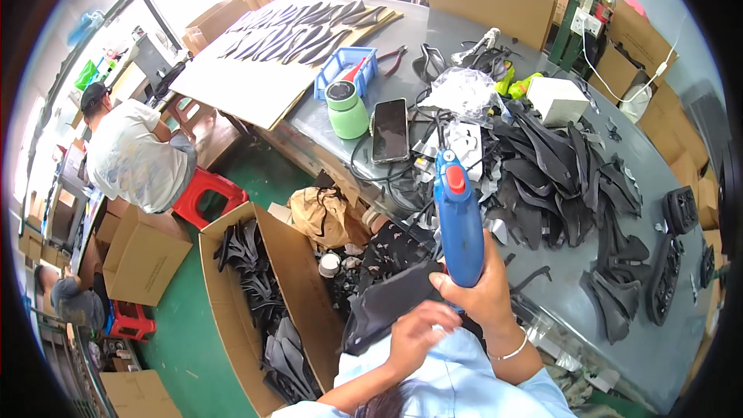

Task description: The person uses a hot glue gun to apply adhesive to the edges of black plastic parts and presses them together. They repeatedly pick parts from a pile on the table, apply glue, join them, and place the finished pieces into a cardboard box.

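My right hand (481,288) grips the handle of a blue glue gun (457,213) with a red trigger, its nozzle pointing up and away over the grey table (433,35). My left hand (416,333) pinches the edge of a black moulded plastic part (387,302) held low in front of my chest, just left of the gun's handle. A heap of similar black parts (569,186) lies on the table to the right of the gun.
A green cup (346,107), a dark phone (390,130), a blue bin (346,70) and cables sit beyond the gun. An open cardboard box (263,294) of black parts stands on the green floor at left. A person (131,155) sits near a red stool (203,195).
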{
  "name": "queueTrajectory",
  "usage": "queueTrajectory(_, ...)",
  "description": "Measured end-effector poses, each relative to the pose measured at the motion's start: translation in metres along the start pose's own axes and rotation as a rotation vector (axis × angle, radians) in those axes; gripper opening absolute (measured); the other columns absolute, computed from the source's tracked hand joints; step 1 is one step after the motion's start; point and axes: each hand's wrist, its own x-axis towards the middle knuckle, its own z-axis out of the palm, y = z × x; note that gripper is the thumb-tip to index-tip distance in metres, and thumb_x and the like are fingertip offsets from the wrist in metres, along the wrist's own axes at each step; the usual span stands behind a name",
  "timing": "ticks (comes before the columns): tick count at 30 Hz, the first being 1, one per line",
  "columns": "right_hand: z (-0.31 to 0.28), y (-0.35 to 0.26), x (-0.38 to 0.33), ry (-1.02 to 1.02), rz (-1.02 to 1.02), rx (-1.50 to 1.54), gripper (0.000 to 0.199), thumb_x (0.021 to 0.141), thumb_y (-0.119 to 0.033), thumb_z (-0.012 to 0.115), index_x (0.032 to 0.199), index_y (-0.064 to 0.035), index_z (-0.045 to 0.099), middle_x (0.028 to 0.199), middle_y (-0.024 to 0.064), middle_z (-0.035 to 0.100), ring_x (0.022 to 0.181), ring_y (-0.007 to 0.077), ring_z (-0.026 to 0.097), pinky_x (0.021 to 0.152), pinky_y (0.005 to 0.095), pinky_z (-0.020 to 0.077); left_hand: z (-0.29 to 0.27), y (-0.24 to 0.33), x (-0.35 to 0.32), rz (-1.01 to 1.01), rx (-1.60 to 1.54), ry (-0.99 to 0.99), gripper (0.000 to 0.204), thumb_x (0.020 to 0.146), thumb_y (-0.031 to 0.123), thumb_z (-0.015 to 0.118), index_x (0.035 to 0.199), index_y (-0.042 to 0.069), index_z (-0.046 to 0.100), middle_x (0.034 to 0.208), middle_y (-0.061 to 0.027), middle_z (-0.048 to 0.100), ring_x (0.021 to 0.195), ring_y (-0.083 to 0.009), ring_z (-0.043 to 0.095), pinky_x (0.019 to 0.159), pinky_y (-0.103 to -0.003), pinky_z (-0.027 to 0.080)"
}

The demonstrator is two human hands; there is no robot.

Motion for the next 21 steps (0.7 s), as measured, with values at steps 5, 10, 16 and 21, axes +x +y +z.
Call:
queueTrajectory(5, 0.006, -0.003, -0.004, -0.112, 0.035, -0.037, 0.052, 0.068, -0.023, 0.080, 0.103, -0.0033, 0.046, 0.077, 0.0083, 0.061, 0.070, 0.0155, 0.061, 0.064, 0.0301, 0.0488, -0.003, 0.010, 0.025, -0.060, -0.606, 0.391, 0.047, 0.095, 0.047, 0.042, 0.119, 0.006, 0.047, 0.115, -0.0090, 0.055, 0.111, -0.0220, 0.051, 0.100, -0.040, 0.036)
queueTrajectory(10, 0.006, -0.001, -0.024, -0.209, -0.187, -0.403, 0.058, 0.064, -0.032, 0.083, 0.099, -0.0011, 0.049, 0.066, 0.0125, 0.060, 0.057, 0.0286, 0.062, 0.054, 0.0364, 0.0496, -0.028, 0.035, 0.044, 0.213, -0.471, 0.478, 0.046, 0.096, 0.046, 0.042, 0.121, 0.008, 0.046, 0.122, -0.0128, 0.053, 0.114, -0.0253, 0.052, 0.098, -0.038, 0.041)
queueTrajectory(16, 0.012, 0.003, -0.047, -0.284, -0.310, -0.537, 0.054, 0.064, -0.031, 0.082, 0.094, 0.0005, 0.051, 0.065, 0.0118, 0.059, 0.054, 0.0284, 0.060, 0.050, 0.0369, 0.0475, -0.039, 0.042, 0.049, 0.414, -0.401, 0.583, 0.051, 0.093, 0.049, 0.045, 0.126, 0.009, 0.041, 0.126, -0.0152, 0.050, 0.118, -0.0298, 0.050, 0.098, -0.038, 0.044)
queueTrajectory(21, 0.015, 0.003, -0.052, -0.322, -0.330, -0.562, 0.060, 0.060, -0.032, 0.085, 0.095, 0.0009, 0.049, 0.065, 0.0134, 0.056, 0.054, 0.0285, 0.058, 0.050, 0.0364, 0.0459, -0.042, 0.034, 0.047, 0.482, -0.353, 0.634, 0.052, 0.091, 0.050, 0.049, 0.124, 0.010, 0.042, 0.126, -0.0168, 0.050, 0.117, -0.0294, 0.051, 0.097, -0.040, 0.045)
